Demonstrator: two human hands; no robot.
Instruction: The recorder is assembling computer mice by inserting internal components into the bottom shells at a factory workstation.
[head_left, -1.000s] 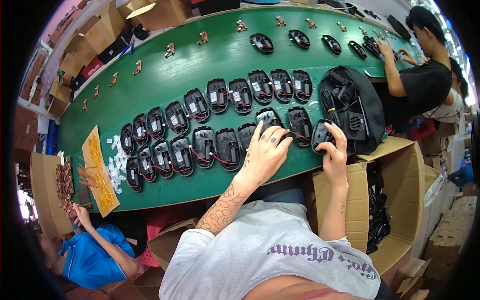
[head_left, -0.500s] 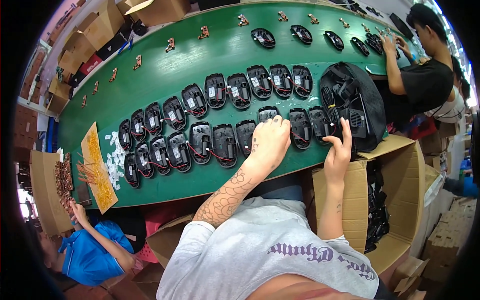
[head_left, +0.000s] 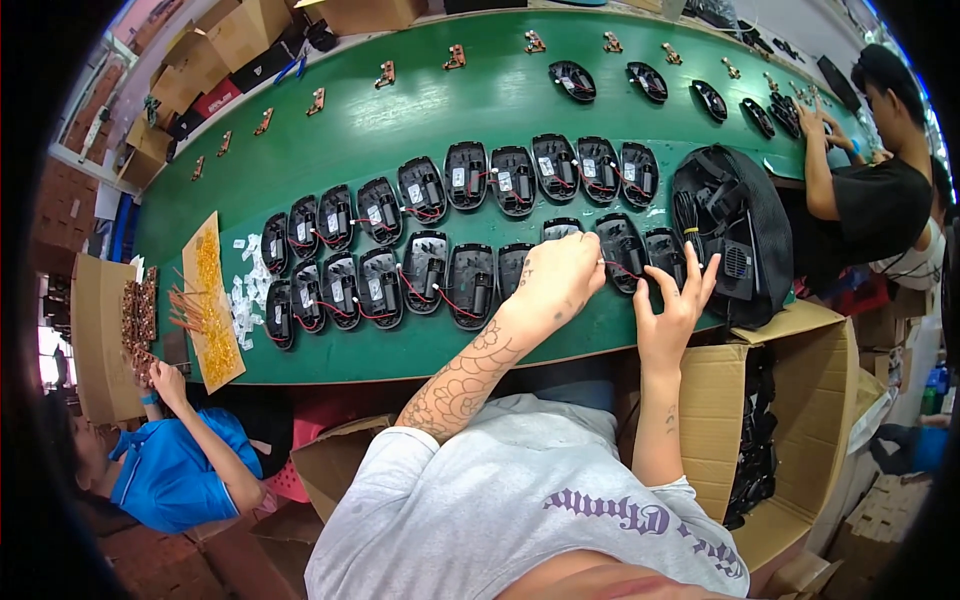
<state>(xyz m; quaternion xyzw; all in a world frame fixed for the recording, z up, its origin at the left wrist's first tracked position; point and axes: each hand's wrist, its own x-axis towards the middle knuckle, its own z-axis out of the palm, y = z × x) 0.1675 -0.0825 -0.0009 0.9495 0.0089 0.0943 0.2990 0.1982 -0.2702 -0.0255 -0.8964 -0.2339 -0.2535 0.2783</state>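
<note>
Two rows of black oval plastic housings (head_left: 465,176) lie on the green table, many with red wires and white labels inside. My left hand (head_left: 560,275) is closed over the front row, covering part of one housing (head_left: 562,229). Its fingertips pinch the end of a red wire (head_left: 622,268) running across the neighbouring housing (head_left: 620,238). My right hand (head_left: 672,315) is beside that housing, thumb and index finger apart near the wire's other side, the other fingers spread. Part of the last housing (head_left: 664,243) shows behind its fingers.
A black mesh bag (head_left: 755,235) with a cable stands right of the rows. An open carton (head_left: 705,430) of black parts is below it. Cardboard with yellow pieces (head_left: 212,310) and white connectors (head_left: 250,285) lie left. Small copper-coloured assemblies (head_left: 385,73) line the far side. Co-workers sit at both ends.
The view has shifted, so the table appears farther right. My right hand has moved left relative to the housings, and its fingers are more spread. My left hand stays over the same housing.
</note>
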